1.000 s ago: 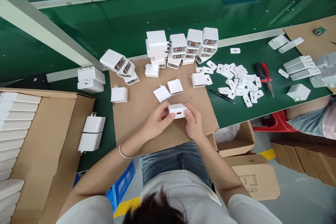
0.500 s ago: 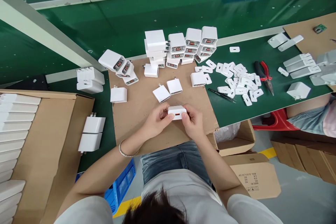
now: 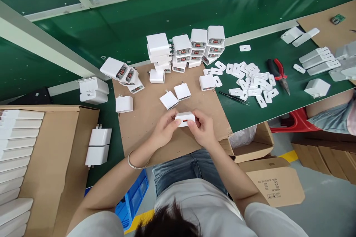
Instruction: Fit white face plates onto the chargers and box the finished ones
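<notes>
Between both hands I hold a white USB charger (image 3: 184, 117), its end with the USB slot turned up toward me. My left hand (image 3: 166, 129) pinches its left end, and my right hand (image 3: 203, 129) grips the right end with the thumb on the slotted face. Just beyond my hands two white chargers (image 3: 169, 100) lie on the cardboard sheet (image 3: 147, 122). Further back, chargers with uncovered ends (image 3: 182, 44) are stacked in several columns. To the right lies a heap of slotted white end caps (image 3: 253, 81).
Black tweezers (image 3: 233, 98) and red-handled pliers (image 3: 280, 76) lie by the caps. A cardboard box (image 3: 52, 163) holding rows of white casings stands at left. Chargers (image 3: 98, 144) sit beside it. Another person's leg (image 3: 330, 118) shows at right near a red stool (image 3: 292, 122).
The camera view has shifted slightly. Both hands keep hold of the charger, and my right thumb has slid a little inward over its slotted face.
</notes>
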`<action>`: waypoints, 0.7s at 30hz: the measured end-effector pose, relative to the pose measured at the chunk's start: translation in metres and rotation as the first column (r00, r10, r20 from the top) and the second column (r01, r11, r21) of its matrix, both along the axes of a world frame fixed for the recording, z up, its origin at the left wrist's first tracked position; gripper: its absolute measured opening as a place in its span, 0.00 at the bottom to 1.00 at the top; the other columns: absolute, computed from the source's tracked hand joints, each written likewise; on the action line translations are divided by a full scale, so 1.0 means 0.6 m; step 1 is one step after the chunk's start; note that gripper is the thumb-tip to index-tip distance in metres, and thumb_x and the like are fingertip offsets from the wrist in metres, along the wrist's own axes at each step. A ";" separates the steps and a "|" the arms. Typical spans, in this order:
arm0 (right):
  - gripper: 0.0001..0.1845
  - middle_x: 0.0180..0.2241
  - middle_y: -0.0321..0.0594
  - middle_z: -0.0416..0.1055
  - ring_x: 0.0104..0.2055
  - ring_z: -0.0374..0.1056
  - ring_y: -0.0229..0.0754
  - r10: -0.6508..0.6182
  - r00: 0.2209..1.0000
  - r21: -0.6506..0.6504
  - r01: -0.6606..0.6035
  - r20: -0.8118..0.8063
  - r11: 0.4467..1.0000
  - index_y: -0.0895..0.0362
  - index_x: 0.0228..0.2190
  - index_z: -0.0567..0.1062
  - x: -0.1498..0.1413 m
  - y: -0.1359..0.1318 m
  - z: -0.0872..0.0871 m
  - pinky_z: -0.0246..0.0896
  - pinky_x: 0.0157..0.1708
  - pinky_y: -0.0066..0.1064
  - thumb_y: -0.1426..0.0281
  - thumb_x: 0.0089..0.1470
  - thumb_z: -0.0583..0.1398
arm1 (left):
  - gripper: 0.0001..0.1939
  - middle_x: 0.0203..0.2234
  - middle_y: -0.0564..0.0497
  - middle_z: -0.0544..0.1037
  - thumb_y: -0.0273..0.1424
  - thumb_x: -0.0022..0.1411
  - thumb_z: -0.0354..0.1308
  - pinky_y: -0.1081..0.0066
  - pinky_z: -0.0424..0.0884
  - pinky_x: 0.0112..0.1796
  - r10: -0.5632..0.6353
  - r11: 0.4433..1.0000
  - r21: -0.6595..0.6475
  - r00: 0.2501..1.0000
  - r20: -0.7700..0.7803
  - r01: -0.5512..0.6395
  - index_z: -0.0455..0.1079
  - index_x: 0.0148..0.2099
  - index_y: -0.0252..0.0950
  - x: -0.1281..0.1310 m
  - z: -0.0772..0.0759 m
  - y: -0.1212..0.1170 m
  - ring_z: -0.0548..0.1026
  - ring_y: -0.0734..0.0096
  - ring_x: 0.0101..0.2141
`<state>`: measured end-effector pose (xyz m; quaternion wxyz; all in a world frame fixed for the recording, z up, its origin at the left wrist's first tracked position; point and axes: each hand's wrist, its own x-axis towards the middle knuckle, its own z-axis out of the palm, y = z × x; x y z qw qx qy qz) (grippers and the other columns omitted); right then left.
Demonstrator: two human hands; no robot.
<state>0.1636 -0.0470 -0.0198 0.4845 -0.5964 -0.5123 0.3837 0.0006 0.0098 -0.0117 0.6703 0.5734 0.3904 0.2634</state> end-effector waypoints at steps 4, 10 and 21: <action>0.25 0.20 0.30 0.58 0.23 0.52 0.36 0.011 0.997 0.009 -0.012 0.082 1.000 0.53 0.25 0.63 0.000 0.000 -0.003 0.45 0.25 0.31 0.47 0.61 0.56 | 0.28 0.23 0.56 0.61 0.60 0.65 0.51 0.70 0.54 0.26 -0.004 0.999 0.040 0.998 -0.059 0.007 0.59 0.33 0.39 -0.003 -0.001 -0.003 0.58 0.72 0.25; 0.29 0.23 0.33 0.61 0.25 0.56 0.38 0.051 0.992 0.030 -0.055 0.113 0.998 0.53 0.27 0.64 0.004 -0.001 -0.004 0.47 0.27 0.32 0.43 0.65 0.48 | 0.29 0.24 0.56 0.60 0.60 0.64 0.53 0.69 0.55 0.29 0.071 0.966 0.257 0.988 -0.135 -0.034 0.58 0.32 0.39 -0.002 0.009 -0.008 0.58 0.72 0.27; 0.27 0.25 0.34 0.64 0.28 0.59 0.39 0.035 0.999 -0.009 -0.035 -0.027 0.999 0.54 0.29 0.71 0.008 -0.001 -0.012 0.51 0.30 0.32 0.44 0.63 0.55 | 0.22 0.27 0.56 0.62 0.51 0.63 0.59 0.71 0.58 0.28 -0.001 0.980 0.199 0.994 -0.110 0.023 0.58 0.36 0.39 0.000 0.012 -0.011 0.61 0.73 0.27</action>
